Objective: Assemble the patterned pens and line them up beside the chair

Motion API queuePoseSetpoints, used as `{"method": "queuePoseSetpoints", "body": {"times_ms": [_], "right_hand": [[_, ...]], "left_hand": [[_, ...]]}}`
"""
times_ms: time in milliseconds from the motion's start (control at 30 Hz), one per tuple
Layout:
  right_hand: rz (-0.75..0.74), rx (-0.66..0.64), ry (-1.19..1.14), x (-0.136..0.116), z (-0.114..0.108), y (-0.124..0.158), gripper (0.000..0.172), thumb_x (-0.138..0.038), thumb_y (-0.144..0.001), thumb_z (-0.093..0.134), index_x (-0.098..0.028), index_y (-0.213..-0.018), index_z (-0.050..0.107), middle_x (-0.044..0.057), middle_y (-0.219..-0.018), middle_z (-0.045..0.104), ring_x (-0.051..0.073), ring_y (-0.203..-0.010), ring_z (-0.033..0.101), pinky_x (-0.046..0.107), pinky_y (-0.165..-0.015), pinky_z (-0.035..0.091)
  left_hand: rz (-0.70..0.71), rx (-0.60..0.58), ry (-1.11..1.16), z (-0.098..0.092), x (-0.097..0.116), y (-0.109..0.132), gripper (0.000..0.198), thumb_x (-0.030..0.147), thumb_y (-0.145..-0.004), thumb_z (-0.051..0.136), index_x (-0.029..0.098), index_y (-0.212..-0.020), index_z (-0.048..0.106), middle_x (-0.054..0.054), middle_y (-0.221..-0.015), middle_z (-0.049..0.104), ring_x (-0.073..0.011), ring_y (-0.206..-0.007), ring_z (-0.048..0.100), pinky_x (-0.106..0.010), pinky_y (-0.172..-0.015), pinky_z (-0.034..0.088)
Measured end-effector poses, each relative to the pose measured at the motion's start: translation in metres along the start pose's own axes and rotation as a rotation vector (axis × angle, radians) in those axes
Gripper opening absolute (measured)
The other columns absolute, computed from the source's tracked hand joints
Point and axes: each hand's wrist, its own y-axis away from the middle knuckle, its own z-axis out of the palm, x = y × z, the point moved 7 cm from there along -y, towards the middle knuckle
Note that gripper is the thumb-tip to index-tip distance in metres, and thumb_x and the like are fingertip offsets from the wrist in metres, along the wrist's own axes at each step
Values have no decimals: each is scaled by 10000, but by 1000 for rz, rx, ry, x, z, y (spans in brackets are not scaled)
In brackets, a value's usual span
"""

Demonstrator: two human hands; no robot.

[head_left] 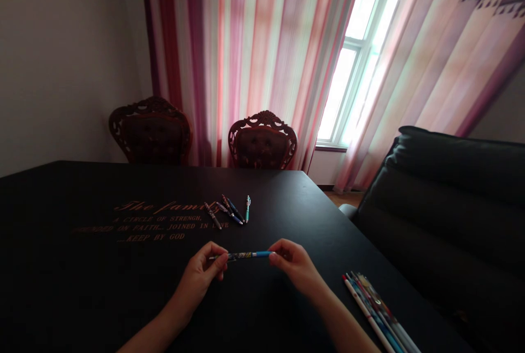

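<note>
A pen (pixel 246 255) with a patterned barrel and a blue end lies level between my two hands, above the black table. Its patterned end is pinched by my left hand (pixel 205 265), thumb against fingers. At the blue end, my right hand (pixel 293 262) grips it between thumb and fingertips. Parts of both ends are hidden by the fingers. Beyond my hands several pens (pixel 229 210) lie in a loose group on the table, and a green-and-white pen (pixel 248 209) is at the group's right side.
The black table (pixel 123 282) bears printed lettering (pixel 164 219) at left. Near its right edge lies a bundle of pens (pixel 377 309), one white with a red tip. Two carved chairs (pixel 262 142) stand behind the table; a black leather chair (pixel 451 205) is at right.
</note>
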Motion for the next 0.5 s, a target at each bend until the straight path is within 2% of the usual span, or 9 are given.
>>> {"method": "queuePoseSetpoints", "body": {"times_ms": [133,200,333,400,500], "right_hand": [[-22,16,-1,-2,-1,0,290,-420,-757,725,-171,-894,668,-3,-722,623,134,-657,544,240,-593,407],[-8,22,9,0,0,0,335,-482,-787,676,-167,-901,665,7,-710,642,138,-641,555,243,-584,414],[59,33,113,6,3,0,498,-582,-894,453,-163,-685,624,10,-543,606,131,-517,534,252,-542,404],[50,32,149,4,3,0,450,-563,-866,517,-171,-663,603,4,-546,607,129,-521,533,245,-537,394],[28,41,132,3,1,0,343,-517,-818,609,-178,-771,614,4,-638,648,137,-590,554,238,-561,402]], "left_hand": [[-8,-1,-16,0,0,0,261,439,-784,667,189,-814,602,44,-631,584,-127,-552,519,-245,-580,410],[-8,2,-21,0,1,1,256,437,-789,664,190,-809,599,45,-631,582,-127,-554,520,-247,-586,413],[2,-11,-12,0,1,0,267,443,-775,681,191,-803,600,43,-631,587,-129,-551,529,-247,-583,421],[3,-7,-9,-1,0,0,271,447,-763,693,192,-802,608,43,-629,593,-129,-546,534,-244,-577,422],[1,7,-6,-2,-1,-1,250,428,-772,690,193,-804,611,48,-628,594,-121,-552,535,-233,-583,423]]}}
